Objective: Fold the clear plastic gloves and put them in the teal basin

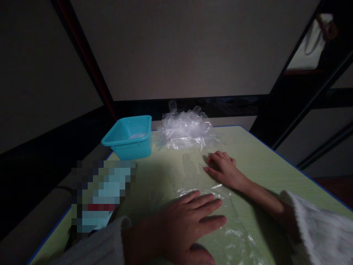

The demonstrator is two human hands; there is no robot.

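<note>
A thin clear plastic glove [198, 184] lies flat on the pale green table [261, 154]. My left hand [184, 224] lies flat on the glove's near end, fingers stretched out and pointing right. My right hand [223, 169] rests further away at the glove's right edge by its fingers, with its own fingers curled lightly down onto the plastic. Whether they pinch the film cannot be made out. Both wrists wear pale fuzzy sleeves.
A heap of crumpled clear plastic gloves [187, 129] sits at the table's far edge. A turquoise plastic tub [129, 138] stands at the far left corner. A pixelated patch [102, 195] covers something on the left. Dark frame bars run behind and to the right.
</note>
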